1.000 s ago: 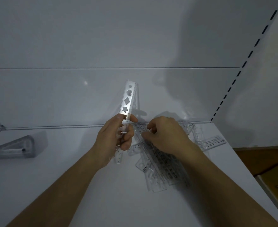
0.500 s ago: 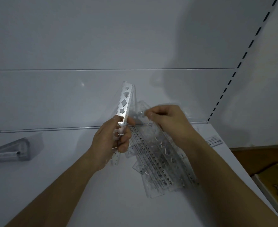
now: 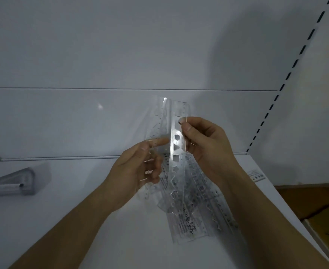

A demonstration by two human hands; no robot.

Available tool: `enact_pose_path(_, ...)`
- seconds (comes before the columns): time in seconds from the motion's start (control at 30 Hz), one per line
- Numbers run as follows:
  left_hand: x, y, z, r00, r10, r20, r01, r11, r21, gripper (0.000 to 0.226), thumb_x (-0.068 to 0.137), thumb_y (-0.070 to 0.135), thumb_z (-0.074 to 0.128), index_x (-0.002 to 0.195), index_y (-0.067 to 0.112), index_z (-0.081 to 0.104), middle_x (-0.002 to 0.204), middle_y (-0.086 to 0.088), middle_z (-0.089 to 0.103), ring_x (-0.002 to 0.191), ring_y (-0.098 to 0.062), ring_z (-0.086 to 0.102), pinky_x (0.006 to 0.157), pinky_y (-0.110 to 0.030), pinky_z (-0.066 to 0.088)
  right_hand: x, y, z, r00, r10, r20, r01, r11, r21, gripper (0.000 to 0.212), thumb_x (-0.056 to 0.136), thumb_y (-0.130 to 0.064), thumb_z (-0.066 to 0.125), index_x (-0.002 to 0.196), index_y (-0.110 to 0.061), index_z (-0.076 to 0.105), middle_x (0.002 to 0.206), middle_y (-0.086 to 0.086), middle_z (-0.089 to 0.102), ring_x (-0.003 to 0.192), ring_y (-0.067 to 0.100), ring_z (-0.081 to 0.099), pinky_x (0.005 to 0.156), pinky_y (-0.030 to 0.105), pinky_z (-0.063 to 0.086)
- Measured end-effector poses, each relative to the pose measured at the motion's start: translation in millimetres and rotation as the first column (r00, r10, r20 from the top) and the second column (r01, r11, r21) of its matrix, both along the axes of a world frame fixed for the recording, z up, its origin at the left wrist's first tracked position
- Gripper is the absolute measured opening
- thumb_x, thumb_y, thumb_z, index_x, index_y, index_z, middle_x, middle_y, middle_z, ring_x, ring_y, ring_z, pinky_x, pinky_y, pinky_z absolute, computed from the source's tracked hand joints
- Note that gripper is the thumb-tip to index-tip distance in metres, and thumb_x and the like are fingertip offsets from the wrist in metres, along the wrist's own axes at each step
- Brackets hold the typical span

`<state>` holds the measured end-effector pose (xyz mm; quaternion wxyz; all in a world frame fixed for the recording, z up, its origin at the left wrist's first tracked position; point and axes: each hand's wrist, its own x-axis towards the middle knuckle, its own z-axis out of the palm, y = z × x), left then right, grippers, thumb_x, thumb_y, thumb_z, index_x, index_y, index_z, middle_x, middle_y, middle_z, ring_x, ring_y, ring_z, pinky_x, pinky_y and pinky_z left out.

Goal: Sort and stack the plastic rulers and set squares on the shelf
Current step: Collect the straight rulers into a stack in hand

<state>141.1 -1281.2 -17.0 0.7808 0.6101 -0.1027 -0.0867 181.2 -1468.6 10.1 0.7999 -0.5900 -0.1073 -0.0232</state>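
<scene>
**Second ruler lifted from the pile**

Since the earlier frame a stencil ruler (image 3: 176, 144) is raised off the shelf (image 3: 82, 210) by the right hand (image 3: 206, 148), pinched at its long edge near the far end. Another clear ruler (image 3: 159, 121) is held upright in the left hand (image 3: 138, 167), fingers curled round it. The plastic is judged light, thin, springy and slippery; edges suit the grip. The pile (image 3: 194, 210) lies below.

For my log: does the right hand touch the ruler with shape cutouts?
Touching. The head view shows the right hand pinching the ruler edge.
</scene>
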Motion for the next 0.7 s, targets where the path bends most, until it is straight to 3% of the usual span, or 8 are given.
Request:
enact_pose_path(0.13,-3.4,-0.5,2.6,0.999,-0.013,0.038,0.012,0.999,0.03,0.039,0.101,0.031,0.04,0.125,0.018,0.068,0.101,-0.01,0.07,0.087,-0.026,0.067,0.068,-0.035,0.056,-3.7,2.8,0.2,0.999,-0.027,0.045,0.028,0.999,-0.017,0.009,0.083,-0.014,0.072,0.088,-0.015,0.079,0.084,0.014,0.07,0.073,0.026,0.066,0.069,0.033,0.057)
enact_pose_path(0.23,-5.1,-0.2,3.2,0.999,-0.045,0.009,0.045,0.999,0.016,0.041,0.101,0.033,0.038,0.125,0.015,0.066,0.115,-0.016,0.071,0.098,-0.036,0.07,0.072,-0.043,0.058,-4.4,3.1,1.5,0.998,-0.026,0.065,0.026,1.0,-0.007,0.009,0.076,-0.016,0.075,0.083,-0.013,0.078,0.077,0.012,0.069,0.064,0.024,0.062,0.067,0.033,0.056)
enact_pose_path(0.37,-7.3,0.4,3.5,0.995,-0.098,0.018,0.097,0.993,0.065,0.042,0.102,0.036,0.036,0.127,0.019,0.065,0.11,-0.019,0.071,0.08,-0.038,0.07,0.064,-0.042,0.057,-4.6,3.7,-0.7,0.996,-0.059,0.072,0.062,0.997,-0.041,0.014,0.074,-0.015,0.079,0.084,-0.005,0.075,0.075,0.011,0.07,0.063,0.025,0.065,0.067,0.034,0.057)
enact_pose_path(0.53,-6.1,0.3,1.3,0.991,-0.105,0.084,0.097,0.991,0.091,0.04,0.103,0.036,0.036,0.125,0.024,0.067,0.092,-0.019,0.07,0.057,-0.028,0.058,0.051,-0.033,0.048,-5.4,7.2,-0.6,0.993,-0.072,0.091,0.08,0.992,-0.095,0.004,0.086,-0.006,0.074,0.087,-0.002,0.073,0.071,0.012,0.07,0.063,0.024,0.066,0.068,0.036,0.058)
enact_pose_path(0.63,-6.0,-0.1,0.1,0.994,-0.054,0.098,0.046,0.995,0.086,0.039,0.101,0.036,0.038,0.119,0.023,0.07,0.079,-0.013,0.062,0.049,-0.02,0.045,0.047,-0.027,0.038,-5.5,4.5,1.1,0.996,-0.077,0.052,0.081,0.994,-0.071,0.023,0.101,-0.016,0.057,0.092,-0.003,0.074,0.073,0.012,0.069,0.064,0.025,0.065,0.062,0.032,0.055)
enact_pose_path(0.7,-5.1,0.6,0.0,0.996,-0.04,0.078,0.036,0.998,0.06,0.039,0.101,0.04,0.04,0.118,0.021,0.07,0.076,-0.011,0.054,0.049,-0.016,0.036,0.047,-0.024,0.03,-1.4,-2.7,-0.2,0.984,-0.156,0.086,0.172,0.956,-0.239,0.031,0.105,-0.025,0.05,0.093,-0.008,0.074,0.072,0.007,0.069,0.061,0.021,0.062,0.057,0.031,0.052)
